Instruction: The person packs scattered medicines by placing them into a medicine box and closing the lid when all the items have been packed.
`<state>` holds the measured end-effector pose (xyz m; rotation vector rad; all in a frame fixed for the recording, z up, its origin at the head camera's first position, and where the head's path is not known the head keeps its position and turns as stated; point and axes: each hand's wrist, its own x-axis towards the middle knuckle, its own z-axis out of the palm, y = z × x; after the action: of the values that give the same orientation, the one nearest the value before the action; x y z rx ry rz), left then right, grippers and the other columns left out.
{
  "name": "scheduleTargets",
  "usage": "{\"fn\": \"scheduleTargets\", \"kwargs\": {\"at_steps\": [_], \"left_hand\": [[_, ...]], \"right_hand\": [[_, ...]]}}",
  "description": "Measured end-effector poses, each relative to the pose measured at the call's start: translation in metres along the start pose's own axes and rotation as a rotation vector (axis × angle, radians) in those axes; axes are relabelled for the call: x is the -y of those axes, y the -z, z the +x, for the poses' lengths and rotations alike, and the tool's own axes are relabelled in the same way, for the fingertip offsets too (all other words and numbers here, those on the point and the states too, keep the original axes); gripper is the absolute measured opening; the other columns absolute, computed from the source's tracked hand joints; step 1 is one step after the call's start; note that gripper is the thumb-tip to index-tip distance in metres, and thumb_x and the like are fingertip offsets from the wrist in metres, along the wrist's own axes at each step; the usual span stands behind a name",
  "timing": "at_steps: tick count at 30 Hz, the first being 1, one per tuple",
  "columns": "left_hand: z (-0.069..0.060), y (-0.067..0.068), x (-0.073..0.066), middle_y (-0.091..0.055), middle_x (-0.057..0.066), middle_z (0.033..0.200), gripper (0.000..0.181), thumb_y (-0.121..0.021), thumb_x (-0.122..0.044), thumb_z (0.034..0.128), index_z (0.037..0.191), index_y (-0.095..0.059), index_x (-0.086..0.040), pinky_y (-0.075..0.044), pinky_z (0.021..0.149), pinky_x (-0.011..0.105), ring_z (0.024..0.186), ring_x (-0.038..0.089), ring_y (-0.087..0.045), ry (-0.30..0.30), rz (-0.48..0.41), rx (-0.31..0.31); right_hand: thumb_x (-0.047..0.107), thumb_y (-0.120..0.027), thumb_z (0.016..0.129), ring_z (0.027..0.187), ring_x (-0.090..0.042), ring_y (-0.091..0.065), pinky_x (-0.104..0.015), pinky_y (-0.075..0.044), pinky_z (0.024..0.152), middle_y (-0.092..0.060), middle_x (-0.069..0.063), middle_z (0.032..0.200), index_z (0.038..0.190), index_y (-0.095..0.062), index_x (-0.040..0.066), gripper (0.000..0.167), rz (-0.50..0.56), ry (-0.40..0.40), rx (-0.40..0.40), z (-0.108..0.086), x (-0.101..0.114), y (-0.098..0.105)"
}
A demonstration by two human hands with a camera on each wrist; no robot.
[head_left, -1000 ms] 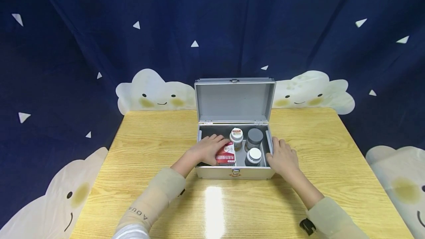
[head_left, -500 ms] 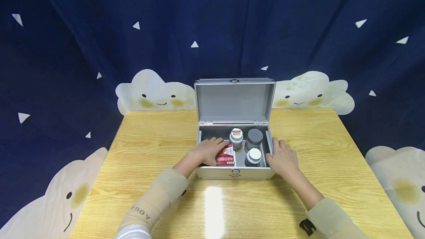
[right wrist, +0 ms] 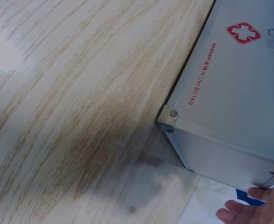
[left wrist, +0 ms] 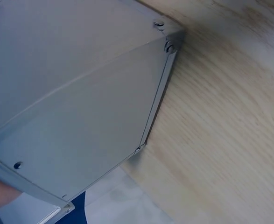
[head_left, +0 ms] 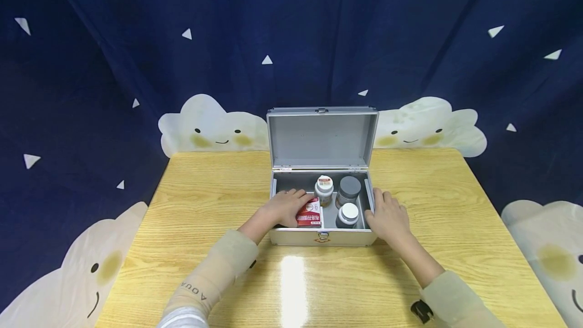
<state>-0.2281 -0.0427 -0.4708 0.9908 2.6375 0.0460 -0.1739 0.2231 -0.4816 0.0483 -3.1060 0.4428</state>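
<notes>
A silver first-aid case (head_left: 296, 238) stands on the table with its lid (head_left: 322, 138) raised. Inside its left part, my left hand (head_left: 284, 207) grips a red-and-white medicine box (head_left: 309, 214), thumb on the near side and fingers over the far side. My right hand (head_left: 388, 218) holds the case's right rim, its thumb over the edge and its fingers outside; several fingertips show beside the wall in the right wrist view. In the case stand a white-capped bottle with a label on top (head_left: 324, 190), a grey-lidded jar (head_left: 348, 189) and a dark bottle with a white cap (head_left: 348, 215).
The wooden table (head_left: 218, 181) extends around the case on both sides and in front. Behind it hangs a dark blue curtain (head_left: 300, 24) with white triangles and clouds. A small black strap (head_left: 422, 311) shows by the right sleeve.
My left hand has lowered slightly with the medicine box, which sits a little deeper in the case. The right hand and the bottles have stayed in place.
</notes>
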Motion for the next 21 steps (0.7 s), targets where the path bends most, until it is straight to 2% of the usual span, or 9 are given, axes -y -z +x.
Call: {"fn": "scheduleTargets", "kwargs": {"at_steps": [3, 5, 7, 9, 12, 16, 19, 21], "left_hand": [[-0.002, 0.005, 0.002, -0.038, 0.004, 0.14, 0.085, -0.072, -0.032, 0.0682, 0.142, -0.032, -0.017, -0.031, 0.102, 0.042, 0.125, 0.026, -0.038, 0.009, -0.018, 0.01], [-0.003, 0.011, 0.004, -0.038, 0.005, 0.14, 0.082, -0.071, -0.029, 0.0677, 0.14, -0.035, -0.016, -0.032, 0.101, 0.042, 0.124, 0.025, -0.039, -0.006, -0.046, -0.02], [-0.005, 0.019, 0.007, -0.041, 0.005, 0.138, 0.076, -0.07, -0.029, 0.07, 0.138, -0.039, -0.014, -0.034, 0.1, 0.042, 0.123, 0.025, -0.041, -0.038, -0.093, -0.093], [-0.008, 0.031, 0.01, -0.043, 0.007, 0.137, 0.07, -0.069, -0.029, 0.0727, 0.135, -0.043, -0.012, -0.034, 0.1, 0.044, 0.123, 0.025, -0.042, -0.062, -0.149, -0.204], [-0.013, 0.052, 0.015, -0.05, 0.01, 0.131, 0.056, -0.066, -0.026, 0.077, 0.128, -0.05, -0.009, -0.032, 0.101, 0.046, 0.123, 0.028, -0.042, -0.07, -0.255, -0.447], [-0.015, 0.076, 0.027, -0.058, 0.011, 0.116, 0.04, -0.063, -0.019, 0.0782, 0.114, -0.058, -0.003, -0.036, 0.097, 0.042, 0.111, 0.027, -0.05, -0.055, -0.391, -0.876], [-0.011, 0.091, 0.039, -0.059, 0.013, 0.106, 0.033, -0.062, -0.016, 0.0771, 0.105, -0.06, 0.002, -0.038, 0.091, 0.039, 0.101, 0.027, -0.052, -0.022, -0.466, -1.182], [-0.007, 0.099, 0.047, -0.057, 0.015, 0.104, 0.031, -0.063, -0.014, 0.0769, 0.103, -0.059, 0.003, -0.037, 0.09, 0.037, 0.099, 0.028, -0.05, 0.03, -0.538, -1.316]], "right_hand": [[0.024, -0.05, 0.083, 0.099, -0.047, -0.048, -0.058, -0.038, 0.077, -0.045, -0.029, 0.115, 0.131, -0.033, -0.004, 0.058, -0.002, 0.001, 0.0, 0.0, 0.0, 0.0], [0.024, -0.05, 0.083, 0.1, -0.048, -0.048, -0.058, -0.038, 0.077, -0.045, -0.03, 0.115, 0.131, -0.033, -0.005, 0.059, -0.004, 0.0, 0.002, 0.0, 0.0, 0.0], [0.024, -0.049, 0.083, 0.1, -0.048, -0.048, -0.059, -0.038, 0.077, -0.045, -0.03, 0.116, 0.132, -0.032, -0.005, 0.059, -0.005, -0.003, 0.002, 0.0, 0.0, 0.0], [0.024, -0.049, 0.083, 0.1, -0.048, -0.048, -0.059, -0.038, 0.077, -0.045, -0.03, 0.116, 0.132, -0.032, -0.005, 0.059, -0.006, -0.003, -0.001, 0.0, -0.001, 0.0], [0.024, -0.049, 0.083, 0.099, -0.048, -0.048, -0.058, -0.038, 0.077, -0.045, -0.03, 0.115, 0.132, -0.033, -0.005, 0.059, -0.004, -0.004, -0.006, 0.0, -0.001, 0.0], [0.024, -0.048, 0.083, 0.099, -0.047, -0.048, -0.058, -0.038, 0.077, -0.045, -0.029, 0.115, 0.131, -0.033, -0.005, 0.058, -0.004, 0.0, -0.003, 0.001, -0.002, 0.0], [0.024, -0.048, 0.084, 0.1, -0.047, -0.048, -0.059, -0.038, 0.077, -0.045, -0.029, 0.115, 0.132, -0.032, -0.005, 0.058, -0.005, -0.001, 0.003, 0.001, -0.002, -0.001], [0.024, -0.048, 0.084, 0.101, -0.048, -0.047, -0.059, -0.037, 0.078, -0.045, -0.03, 0.116, 0.132, -0.032, -0.005, 0.059, -0.005, -0.003, 0.007, 0.001, -0.002, -0.001]]}}
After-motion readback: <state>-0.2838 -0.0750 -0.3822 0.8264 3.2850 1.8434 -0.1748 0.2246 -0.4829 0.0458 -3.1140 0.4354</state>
